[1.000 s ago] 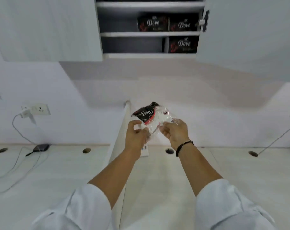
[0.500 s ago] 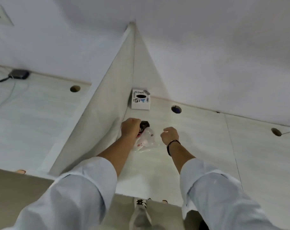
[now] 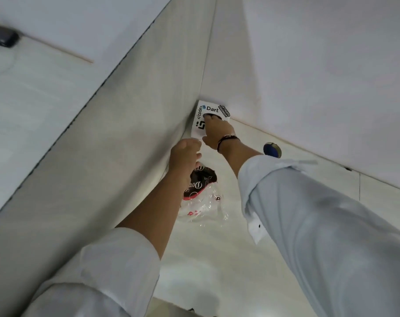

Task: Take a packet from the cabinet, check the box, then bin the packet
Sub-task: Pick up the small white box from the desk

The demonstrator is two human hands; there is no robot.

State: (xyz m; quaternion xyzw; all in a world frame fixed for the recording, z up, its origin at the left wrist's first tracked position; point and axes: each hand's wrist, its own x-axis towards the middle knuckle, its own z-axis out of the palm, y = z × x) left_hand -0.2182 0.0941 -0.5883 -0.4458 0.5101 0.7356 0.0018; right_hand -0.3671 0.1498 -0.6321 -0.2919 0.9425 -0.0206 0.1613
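Note:
A clear plastic packet with a dark Dove label (image 3: 202, 188) hangs just above the white desk (image 3: 217, 259). My left hand (image 3: 185, 160) is shut on its top end, and my forearm covers part of it. A small white box with Dart and code stickers (image 3: 200, 125) stands in the corner where the divider meets the wall. My right hand (image 3: 216, 131) reaches over the box, with its fingertips at the dark round hole in the top. Those fingertips are partly hidden in the hole, and nothing shows in that hand.
A tall pale divider panel (image 3: 126, 138) runs along the left of the desk, close to my left arm. A round cable hole (image 3: 272, 149) sits right of the box. A black device (image 3: 2, 38) lies on the neighbouring desk, far left.
The view dropped from the open cabinet to the desk corner. Both hands came down with the packet. My right hand let go of it and moved forward onto the box's hole.

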